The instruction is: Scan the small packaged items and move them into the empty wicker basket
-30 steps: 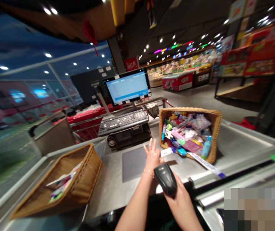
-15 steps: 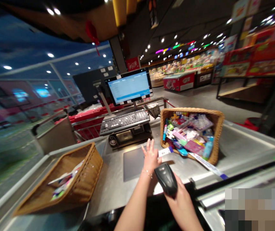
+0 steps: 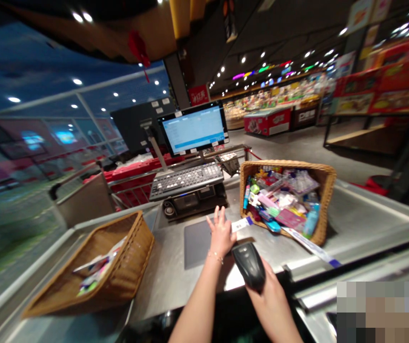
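My left hand (image 3: 220, 234) reaches over the steel counter (image 3: 351, 214) with its fingers spread, and its thumb side touches a small white-labelled pack (image 3: 242, 223). That pack lies at the mouth of a wicker basket (image 3: 324, 200) tipped on its side and full of colourful small packets (image 3: 283, 202). My right hand (image 3: 267, 295) is closed around a black handheld barcode scanner (image 3: 249, 264), held just behind the left hand and pointing toward the pack. A dark scanner plate (image 3: 197, 240) is set into the counter under my left hand.
A second wicker basket (image 3: 126, 267) with a few packets stands at the left on the counter. Behind the plate are a till keyboard (image 3: 186, 180) and a lit screen (image 3: 193, 128). A red trolley (image 3: 133, 178) stands beyond. Shop aisles lie at the right.
My left hand has drawn slightly left and toward me, and the white-labelled pack has shifted left with it. The scanner has stayed just behind that hand.
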